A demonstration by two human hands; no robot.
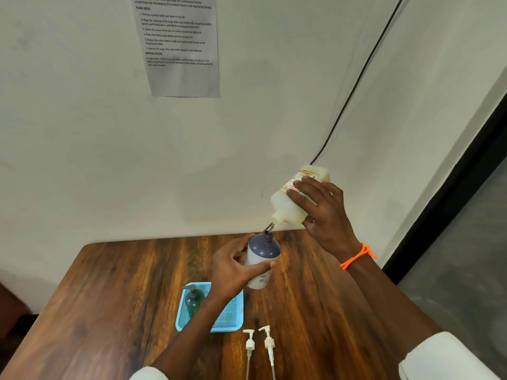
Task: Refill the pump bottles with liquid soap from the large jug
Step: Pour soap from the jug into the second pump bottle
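Observation:
My right hand [322, 212] grips the large pale yellow jug [288, 204], tipped with its nozzle pointing down and left. The nozzle sits just above the open neck of a white pump bottle with a dark blue top [263, 249]. My left hand [233, 267] holds that bottle by its body, lifted above the wooden table [123, 297]. A dark green pump bottle [193, 300] with its pump fitted stands in a blue mesh tray [227, 316]. Two white pump heads [259, 344] with long tubes lie on the table near the front.
A printed instruction sheet [179, 45] hangs on the wall behind the table. A black cable [356, 83] runs down the wall toward the jug. A dark door frame [452, 193] stands at the right, past the table's edge.

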